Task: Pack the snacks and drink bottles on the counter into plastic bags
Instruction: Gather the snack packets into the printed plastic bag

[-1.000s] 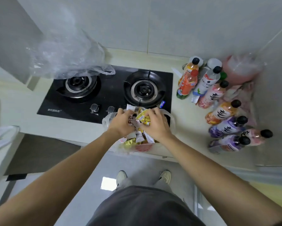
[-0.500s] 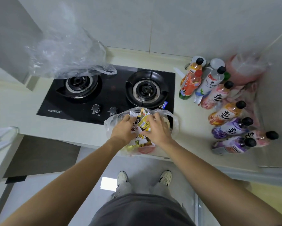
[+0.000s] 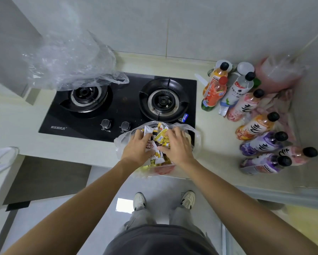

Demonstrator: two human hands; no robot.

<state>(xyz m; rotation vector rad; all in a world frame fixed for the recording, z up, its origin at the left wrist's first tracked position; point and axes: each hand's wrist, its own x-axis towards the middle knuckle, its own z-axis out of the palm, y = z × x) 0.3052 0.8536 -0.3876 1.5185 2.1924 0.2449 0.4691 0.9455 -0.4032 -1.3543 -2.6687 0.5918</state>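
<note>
Both forearms reached forward from the bottom corners and met at the counter's (image 3: 77,144) front edge, just ahead of the stove (image 3: 117,107). The left hand (image 3: 137,149) lay palm down with fingers curled over the snacks (image 3: 160,139), gripping a bunch of packets; the right hand (image 3: 175,148) mirrored it at its 3 o'clock side, fingers bent around the same heap, thumb tucked under. The snacks sat inside a clear plastic bag (image 3: 196,138) whose rim stood open around both hands. At 2 o'clock from the hands, well apart, the drink bottles (image 3: 255,126) stood clustered by the wall. At 10 o'clock, an empty bag (image 3: 71,57) lay crumpled over the far left burner.
</note>
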